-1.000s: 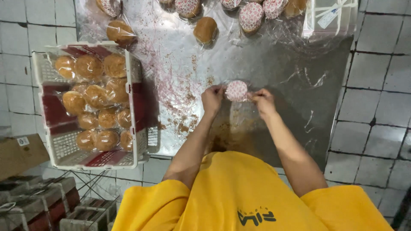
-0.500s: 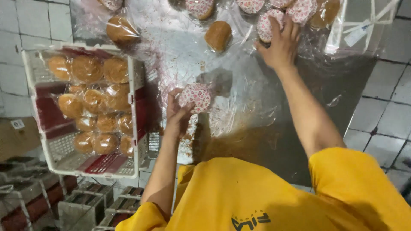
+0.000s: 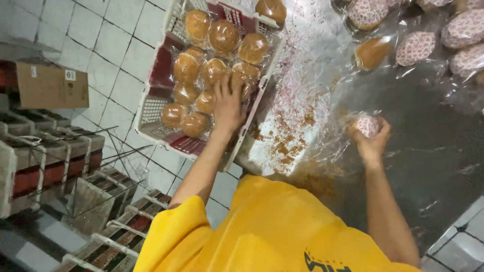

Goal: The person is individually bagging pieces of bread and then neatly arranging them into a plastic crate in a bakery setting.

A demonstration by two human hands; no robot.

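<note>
My left hand (image 3: 228,103) lies flat in the crate (image 3: 151,108), grip spread over the wrapped buns (image 3: 212,70) already packed there, roughly a dozen. My right hand (image 3: 372,137) is curled on one patterned bun (image 3: 367,126) over the table (image 3: 433,151); beyond that grip more buns (image 3: 414,48) wait unpacked, so I judge it well short of finished.

white slatted plastic crate (image 3: 156,100) sits left of the crumb-strewn steel table (image 3: 403,151), holding round brown buns in clear wrap (image 3: 222,38). left hand (image 3: 227,103) rests on buns in crate. right hand (image 3: 373,138) on table, holding a paper-capped wrapped bun (image 3: 367,126). more wrapped buns (image 3: 416,48) lie behind. brown cardboard box (image 3: 50,85) far left.
</note>
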